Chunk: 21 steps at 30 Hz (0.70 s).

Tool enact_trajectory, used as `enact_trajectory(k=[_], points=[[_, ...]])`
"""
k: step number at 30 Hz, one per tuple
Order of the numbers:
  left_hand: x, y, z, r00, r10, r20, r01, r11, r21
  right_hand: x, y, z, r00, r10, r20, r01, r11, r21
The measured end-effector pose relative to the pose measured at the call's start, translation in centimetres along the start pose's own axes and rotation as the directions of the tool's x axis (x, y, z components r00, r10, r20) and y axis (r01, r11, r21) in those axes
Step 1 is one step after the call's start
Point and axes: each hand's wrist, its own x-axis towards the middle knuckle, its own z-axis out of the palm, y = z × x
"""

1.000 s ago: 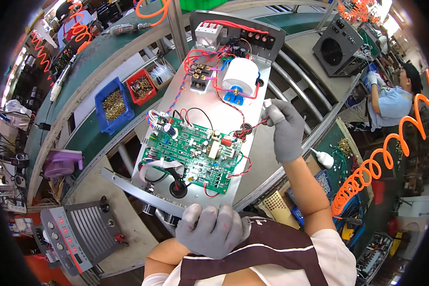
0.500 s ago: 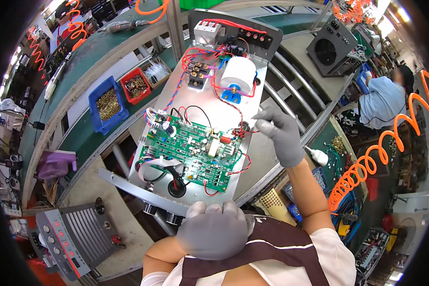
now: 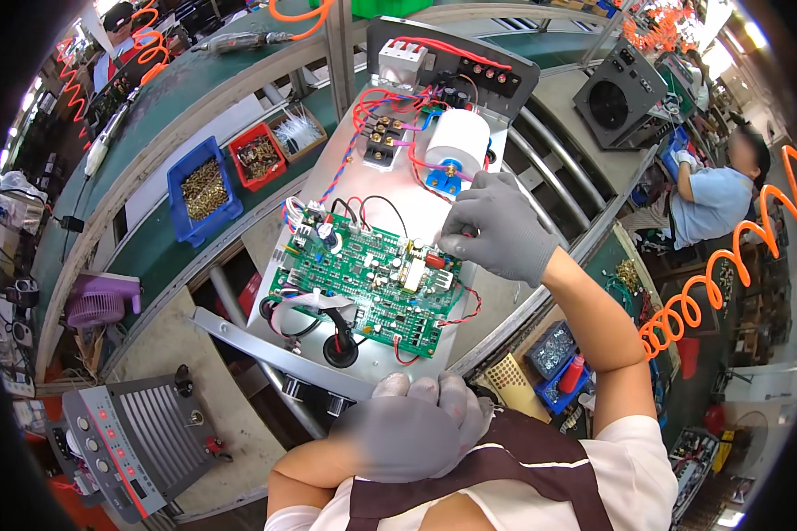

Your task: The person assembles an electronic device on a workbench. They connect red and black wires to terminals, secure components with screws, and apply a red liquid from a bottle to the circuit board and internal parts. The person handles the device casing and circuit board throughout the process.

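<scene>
My right hand (image 3: 500, 230), in a grey glove, is bent down over the right edge of a green circuit board (image 3: 372, 292). Its thumb and fingers are pinched on a thin red-and-black wire, mostly hidden by the glove. The fingers also cover a small ring-shaped part seen there before. The board sits on a metal chassis plate (image 3: 336, 181) with a white cylinder (image 3: 459, 142) and a black terminal block (image 3: 383, 142) farther back. My gloved left hand (image 3: 407, 429) curls its fingers over the near edge of the front panel (image 3: 283, 358); its thumb is hidden.
Screws fill a blue bin (image 3: 181, 221) and a red bin (image 3: 279, 164) at left. Metal rollers (image 3: 558, 159) run beneath the chassis. An orange coiled hose (image 3: 704, 292) hangs at right. A finished-looking grey unit (image 3: 119, 442) stands lower left. A co-worker (image 3: 713, 199) sits far right.
My right hand has moved left onto the board's edge, closing over the wire and ring-shaped part. The view has shifted slightly. My left hand stays at the panel.
</scene>
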Motion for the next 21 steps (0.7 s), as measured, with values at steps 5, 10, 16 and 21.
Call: enact_trajectory(k=[5,10,16,21], points=[[0.0,0.0,0.4,0.998,-0.033,-0.048,0.032,0.999,-0.016,1.2,-1.0,-0.3,0.998,-0.020,0.052,0.029,0.984,-0.174],[-0.2,-0.3,0.5,0.998,-0.023,-0.057,0.023,1.000,-0.002,1.9,-1.2,-1.4,0.993,0.117,0.002,-0.117,0.993,-0.009],[0.0,-0.1,0.0,1.000,0.023,0.012,-0.023,0.999,-0.032,-1.6,1.5,-1.0,0.920,0.365,0.140,-0.340,0.568,0.750],[0.0,-0.1,-0.2,0.999,0.024,0.033,-0.024,1.000,-0.017,-3.0,2.7,-0.2,0.924,0.373,0.084,-0.273,0.491,0.827]])
